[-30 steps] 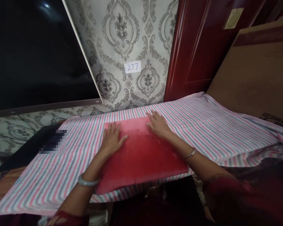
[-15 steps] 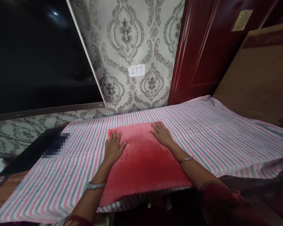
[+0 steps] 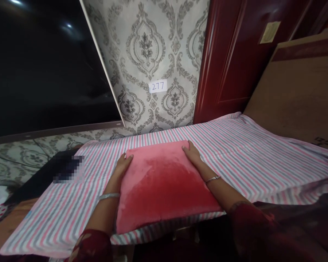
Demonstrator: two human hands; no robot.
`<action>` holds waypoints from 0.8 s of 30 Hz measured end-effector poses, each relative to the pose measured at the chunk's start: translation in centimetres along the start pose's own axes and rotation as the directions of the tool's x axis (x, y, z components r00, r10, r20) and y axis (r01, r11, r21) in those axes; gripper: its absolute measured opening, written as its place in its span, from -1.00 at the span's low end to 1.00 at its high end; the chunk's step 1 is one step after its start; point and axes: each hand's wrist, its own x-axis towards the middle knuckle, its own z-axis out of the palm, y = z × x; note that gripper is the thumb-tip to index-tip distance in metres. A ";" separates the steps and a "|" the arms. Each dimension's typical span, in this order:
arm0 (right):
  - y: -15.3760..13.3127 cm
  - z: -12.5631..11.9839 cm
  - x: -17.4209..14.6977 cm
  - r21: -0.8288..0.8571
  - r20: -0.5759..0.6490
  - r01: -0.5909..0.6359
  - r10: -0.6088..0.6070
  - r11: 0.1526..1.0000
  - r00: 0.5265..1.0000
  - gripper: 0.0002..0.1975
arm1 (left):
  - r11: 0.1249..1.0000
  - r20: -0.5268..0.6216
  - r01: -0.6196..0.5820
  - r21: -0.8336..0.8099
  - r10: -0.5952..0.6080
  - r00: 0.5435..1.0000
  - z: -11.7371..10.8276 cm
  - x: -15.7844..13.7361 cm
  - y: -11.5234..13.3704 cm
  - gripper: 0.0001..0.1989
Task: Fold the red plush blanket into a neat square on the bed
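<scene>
A square red plush cushion (image 3: 164, 182) lies flat on a pink, grey and white striped cloth (image 3: 235, 156). My left hand (image 3: 123, 163) grips its far left corner, thumb on top, with the other fingers at the side edge and mostly hidden. At the far right corner, my right hand (image 3: 191, 153) is closed on the edge in the same way, its thumb resting on the plush. The cushion's near edge lies along the front of the cloth. A bangle circles each wrist.
A large dark television (image 3: 49, 69) stands at the back left. Behind the cloth is patterned wallpaper with a paper label (image 3: 157, 86) reading 277. A dark red door (image 3: 229, 62) and a big cardboard box (image 3: 303, 91) are at the right.
Both hands have gone from lying flat with spread fingers on the cushion's top to gripping its side edges near the far corners. The cushion stays in about the same place.
</scene>
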 end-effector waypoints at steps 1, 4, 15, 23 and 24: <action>-0.4 -0.4 0.0 0.054 0.031 -0.069 0.068 0.996 0.997 -0.22 | 0.998 0.018 0.047 -0.033 -0.046 0.999 -0.1 0.3 0.2 -0.35; -1.4 -1.8 0.0 0.145 0.109 -0.191 0.176 0.971 0.978 -0.12 | 0.970 0.109 0.207 -0.129 -0.193 0.975 -0.5 0.8 0.8 -0.48; -4.0 -3.2 -0.9 0.328 0.275 -0.307 0.221 0.893 0.936 -0.48 | 0.836 0.340 0.431 -0.341 -0.318 0.885 -0.6 -0.6 4.8 -0.77; -8.8 -7.5 -0.2 0.554 0.156 -0.046 -0.049 0.831 0.987 -0.67 | 0.854 0.084 0.054 -0.517 -0.012 0.996 -4.5 -1.3 11.3 -0.70; -9.7 -8.3 0.1 0.584 0.103 0.057 -0.143 0.809 0.984 -0.66 | 0.847 0.024 -0.053 -0.528 0.077 0.997 -5.2 -1.3 12.6 -0.67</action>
